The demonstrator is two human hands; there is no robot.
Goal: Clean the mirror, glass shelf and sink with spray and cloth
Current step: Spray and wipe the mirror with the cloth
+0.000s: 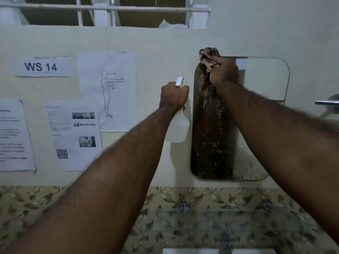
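Observation:
A rounded mirror (264, 85) hangs on the cream wall, speckled with spray droplets over its left part. My right hand (224, 72) presses a striped brown cloth (208, 56) against the mirror's top left corner. My left hand (173, 97) holds a white spray bottle (178, 129) upright just left of the mirror, its nozzle pointing up. Below the mirror a glass shelf (211, 219) juts out over the leaf-patterned tiles. The sink's rim (190, 251) and a tap (225, 242) show at the bottom edge.
Paper sheets are taped to the wall at left: a "WS 14" label (41, 66), a posture drawing (108, 90) and instruction pages (73, 134). A metal towel bar (326, 102) sticks out at right. A barred window (110, 11) runs along the top.

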